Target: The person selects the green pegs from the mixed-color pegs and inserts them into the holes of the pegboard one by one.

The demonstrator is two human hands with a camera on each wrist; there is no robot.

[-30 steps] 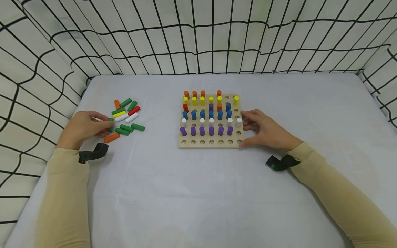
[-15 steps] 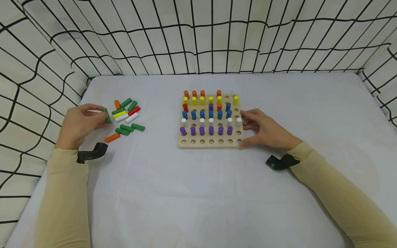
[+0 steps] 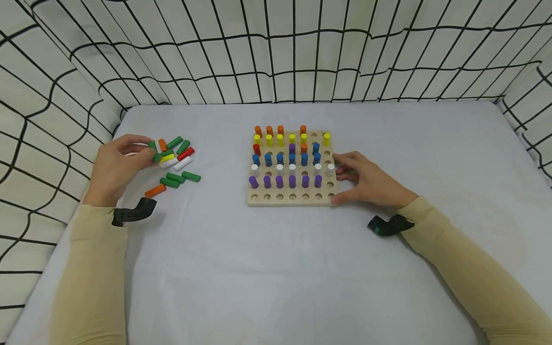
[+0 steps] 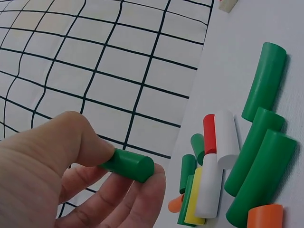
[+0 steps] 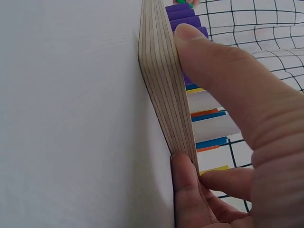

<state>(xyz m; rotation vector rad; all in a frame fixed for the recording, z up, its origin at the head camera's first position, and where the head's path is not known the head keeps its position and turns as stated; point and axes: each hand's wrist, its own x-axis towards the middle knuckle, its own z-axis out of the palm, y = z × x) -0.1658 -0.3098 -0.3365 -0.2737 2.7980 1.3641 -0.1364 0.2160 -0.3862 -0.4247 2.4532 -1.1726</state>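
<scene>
My left hand (image 3: pixel 122 165) pinches a green peg (image 4: pixel 129 164) between thumb and fingertips, above the left side of a loose pile of pegs. In the pile lie several green pegs (image 3: pixel 191 177), white pegs (image 4: pixel 209 185), a yellow peg (image 3: pixel 168 157), a red peg (image 3: pixel 186 153) and orange pegs (image 3: pixel 155 190). The wooden pegboard (image 3: pixel 280 201) lies mid-table with rows of upright orange, yellow, blue, white and purple pegs (image 3: pixel 292 181). My right hand (image 3: pixel 366 181) holds its right edge, thumb on the near corner and fingers along the side in the right wrist view.
A white cloth covers the table (image 3: pixel 276 268). Black-lined white walls (image 3: pixel 284 52) rise behind it and on both sides. A dark wrist camera (image 3: pixel 134 212) sticks out beside the left hand, another camera (image 3: pixel 390 225) beside the right.
My left hand has lifted the green peg off the table and moved it forward and slightly right over the pile. My right hand stays at the board's edge.
</scene>
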